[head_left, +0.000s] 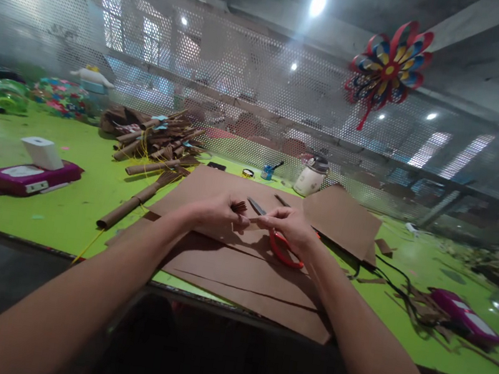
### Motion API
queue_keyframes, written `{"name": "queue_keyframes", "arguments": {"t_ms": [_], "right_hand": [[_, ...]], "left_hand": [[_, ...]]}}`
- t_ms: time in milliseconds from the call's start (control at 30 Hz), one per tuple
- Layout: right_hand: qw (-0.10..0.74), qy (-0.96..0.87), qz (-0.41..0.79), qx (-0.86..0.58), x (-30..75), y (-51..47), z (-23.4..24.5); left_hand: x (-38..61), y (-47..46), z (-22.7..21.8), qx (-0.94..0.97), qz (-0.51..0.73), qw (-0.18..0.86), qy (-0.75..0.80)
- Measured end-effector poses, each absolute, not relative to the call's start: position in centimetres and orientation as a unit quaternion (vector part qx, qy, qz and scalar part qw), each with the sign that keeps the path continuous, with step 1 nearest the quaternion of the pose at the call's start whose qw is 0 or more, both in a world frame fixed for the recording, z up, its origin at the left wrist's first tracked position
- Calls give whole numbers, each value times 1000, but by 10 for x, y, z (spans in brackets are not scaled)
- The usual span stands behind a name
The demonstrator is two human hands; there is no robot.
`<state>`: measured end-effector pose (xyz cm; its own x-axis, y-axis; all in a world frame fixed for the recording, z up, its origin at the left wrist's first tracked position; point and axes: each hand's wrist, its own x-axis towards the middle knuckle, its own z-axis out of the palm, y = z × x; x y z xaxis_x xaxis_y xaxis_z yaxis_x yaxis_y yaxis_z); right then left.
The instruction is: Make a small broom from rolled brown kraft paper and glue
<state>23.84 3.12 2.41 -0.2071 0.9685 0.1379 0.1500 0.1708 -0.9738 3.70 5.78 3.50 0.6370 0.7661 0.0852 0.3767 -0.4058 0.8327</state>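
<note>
My left hand (217, 212) is closed on a small strip of brown paper (239, 207) with a fringed, cut end. My right hand (291, 226) grips red-handled scissors (284, 252); their blades (256, 206) point left toward the fringed paper and look slightly parted. Both hands hover over a stack of large brown paper sheets (241, 268) lying on the green table (76, 204).
Rolled brown paper tubes (157, 141) are piled at the back left, with one long tube (133, 203) nearer. A magenta box with a white block (34, 172) sits left, another magenta box (466, 316) right. A white jar (310, 176), a blue cup (268, 171) and a hanging pinwheel (389, 67) are behind.
</note>
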Motion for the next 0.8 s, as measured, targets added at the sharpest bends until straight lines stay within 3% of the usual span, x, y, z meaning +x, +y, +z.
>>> {"name": "queue_keyframes", "arguments": {"t_ms": [300, 433, 567, 800], "right_hand": [[390, -624, 534, -416, 250, 37, 24], [409, -615, 557, -379, 253, 39, 24], [450, -606, 577, -312, 253, 35, 31], [396, -696, 538, -263, 243, 16, 38]], "left_hand": [[32, 58, 39, 823, 218, 413, 325], [30, 56, 42, 825, 212, 430, 299], [30, 51, 44, 788, 246, 498, 264], [35, 47, 41, 735, 215, 607, 211]]}}
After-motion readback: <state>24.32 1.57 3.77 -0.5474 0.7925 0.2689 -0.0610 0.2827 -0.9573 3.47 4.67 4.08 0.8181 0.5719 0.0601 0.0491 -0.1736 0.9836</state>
